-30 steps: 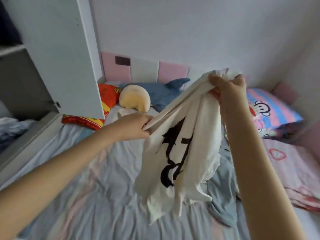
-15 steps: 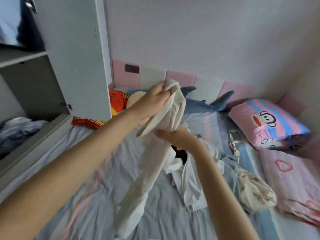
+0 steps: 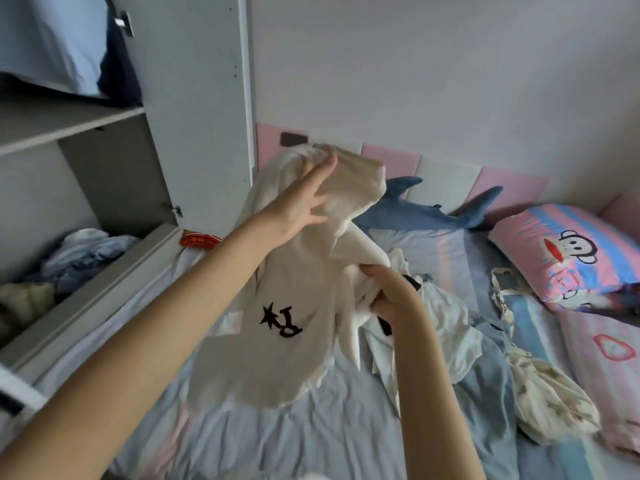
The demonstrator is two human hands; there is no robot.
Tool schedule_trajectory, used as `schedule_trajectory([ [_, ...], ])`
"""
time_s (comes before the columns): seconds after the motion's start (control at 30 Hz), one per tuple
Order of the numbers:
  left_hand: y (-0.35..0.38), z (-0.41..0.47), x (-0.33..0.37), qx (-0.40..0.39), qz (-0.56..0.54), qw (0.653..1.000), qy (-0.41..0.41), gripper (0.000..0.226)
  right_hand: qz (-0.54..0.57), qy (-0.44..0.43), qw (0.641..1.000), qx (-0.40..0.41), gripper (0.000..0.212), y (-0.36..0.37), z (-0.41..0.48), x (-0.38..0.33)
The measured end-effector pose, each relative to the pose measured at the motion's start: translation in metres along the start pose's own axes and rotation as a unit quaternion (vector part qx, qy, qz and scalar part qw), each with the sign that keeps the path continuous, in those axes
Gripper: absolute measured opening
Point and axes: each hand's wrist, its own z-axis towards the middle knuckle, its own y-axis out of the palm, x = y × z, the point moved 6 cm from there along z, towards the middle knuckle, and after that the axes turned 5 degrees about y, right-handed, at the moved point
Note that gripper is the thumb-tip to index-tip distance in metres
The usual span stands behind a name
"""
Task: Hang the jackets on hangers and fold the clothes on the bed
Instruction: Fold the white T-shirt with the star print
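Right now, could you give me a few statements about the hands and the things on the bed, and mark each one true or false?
1. The right hand holds a bunch of the white shirt. True.
2. The left hand lies flat on the mattress. False: it is up in the air, fingers straight against the upper part of the shirt.
3. The shirt has a black print. True.
4. The toy shark lies inside the wardrobe. False: it lies on the bed, by the headboard.
5. The monkey pillow is on the right side of the bed. True.

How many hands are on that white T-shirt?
2. The left hand lies with straight fingers high on the white T-shirt; the right hand grips bunched fabric lower down.
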Motion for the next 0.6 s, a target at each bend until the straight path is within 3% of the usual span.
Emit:
schedule_trajectory([
  [0.07, 0.005, -0.023, -0.038, -0.099, 0.079, 0.990, -0.057, 0.125, 0.088, -0.032, 0.990, -0.108, 0.020, 0.021, -0.012, -0.019],
  [0.13, 0.011, -0.043, -0.068, -0.164, 0.179, 0.969, -0.039, 0.111, 0.102, -0.042, 0.978, -0.178, 0.025, 0.037, -0.025, -0.029],
  [0.2, 0.002, -0.047, -0.088, -0.092, 0.320, 0.942, 0.034, 0.082, 0.093, -0.037, 0.976, -0.191, 0.032, 0.049, -0.028, -0.030],
  [0.23, -0.007, -0.048, -0.096, -0.033, 0.334, 0.940, 0.054, 0.064, 0.103, -0.034, 0.975, -0.194, 0.038, 0.054, -0.028, -0.027],
  [0.3, -0.026, -0.054, -0.110, 0.053, 0.269, 0.962, 0.000, 0.028, 0.104, -0.034, 0.972, -0.207, 0.049, 0.059, -0.030, -0.024],
  [0.37, -0.036, -0.061, -0.122, 0.055, 0.239, 0.967, -0.077, 0.006, 0.107, -0.052, 0.967, -0.226, 0.055, 0.061, -0.031, -0.026],
  [0.47, -0.042, -0.066, -0.115, 0.060, 0.225, 0.969, -0.081, 0.016, 0.195, -0.110, 0.934, -0.279, 0.053, 0.057, -0.034, -0.034],
  [0.53, -0.040, -0.065, -0.103, 0.088, 0.141, 0.983, -0.082, 0.016, 0.300, -0.119, 0.900, -0.294, 0.062, 0.051, -0.035, -0.034],
  [0.6, -0.038, -0.061, -0.093, 0.109, -0.001, 0.989, -0.100, 0.021, 0.211, -0.136, 0.943, -0.220, 0.055, 0.047, -0.032, -0.030],
])
